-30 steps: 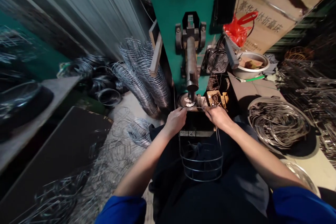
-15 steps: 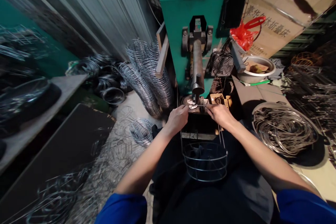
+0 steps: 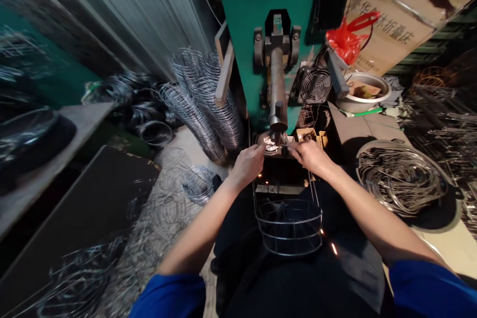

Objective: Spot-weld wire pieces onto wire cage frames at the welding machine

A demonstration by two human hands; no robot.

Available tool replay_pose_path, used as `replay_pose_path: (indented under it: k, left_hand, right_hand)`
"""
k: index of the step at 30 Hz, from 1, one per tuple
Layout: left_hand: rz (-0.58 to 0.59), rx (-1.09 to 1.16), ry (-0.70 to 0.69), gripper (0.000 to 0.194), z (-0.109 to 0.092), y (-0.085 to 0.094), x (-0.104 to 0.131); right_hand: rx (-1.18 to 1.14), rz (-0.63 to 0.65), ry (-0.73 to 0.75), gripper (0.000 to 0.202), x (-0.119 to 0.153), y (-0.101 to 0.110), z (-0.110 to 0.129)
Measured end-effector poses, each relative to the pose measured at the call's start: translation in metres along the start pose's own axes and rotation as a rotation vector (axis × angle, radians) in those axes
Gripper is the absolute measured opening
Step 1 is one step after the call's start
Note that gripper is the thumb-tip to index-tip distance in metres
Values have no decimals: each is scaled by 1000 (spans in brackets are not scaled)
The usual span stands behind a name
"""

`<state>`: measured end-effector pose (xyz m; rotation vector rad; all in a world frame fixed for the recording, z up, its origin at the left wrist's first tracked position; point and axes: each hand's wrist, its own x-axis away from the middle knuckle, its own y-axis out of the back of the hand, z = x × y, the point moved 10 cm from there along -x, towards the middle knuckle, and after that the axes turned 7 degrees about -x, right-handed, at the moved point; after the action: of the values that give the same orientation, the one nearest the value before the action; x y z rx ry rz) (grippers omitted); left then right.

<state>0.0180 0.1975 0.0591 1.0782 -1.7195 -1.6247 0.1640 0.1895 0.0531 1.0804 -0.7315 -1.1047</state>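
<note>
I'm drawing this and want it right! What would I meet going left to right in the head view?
Small rounded bundle of silvery wire, bare left fingers, thick grey steel cylinder, bare right fingers, round grey-rimmed tray holding bent silvery wires.

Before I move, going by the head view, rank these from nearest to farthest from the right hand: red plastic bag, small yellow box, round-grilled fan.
From the right hand:
1. Small yellow box: just beyond the hand.
2. Round-grilled fan: farther back.
3. Red plastic bag: farthest, behind the fan and to its right.
</note>
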Motion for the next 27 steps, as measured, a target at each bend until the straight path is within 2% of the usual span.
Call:
replay_pose_path:
  k: [18, 21, 25, 27]
  left_hand:
    - [51, 30, 21, 19, 0, -2, 0]
    - [30, 28, 20, 18, -1, -1, 1]
    - [-56, 126, 7, 17, 1, 1, -1]
    - [-98, 295, 45, 13, 9, 1, -2]
  right_hand:
    - [-261, -54, 15, 30, -2, 1, -6]
    - [-323, -88, 33, 29, -2, 3, -7]
    - [-457, -103, -90, 31, 5, 0, -23]
    - [-569, -59, -182, 39, 13, -9, -32]
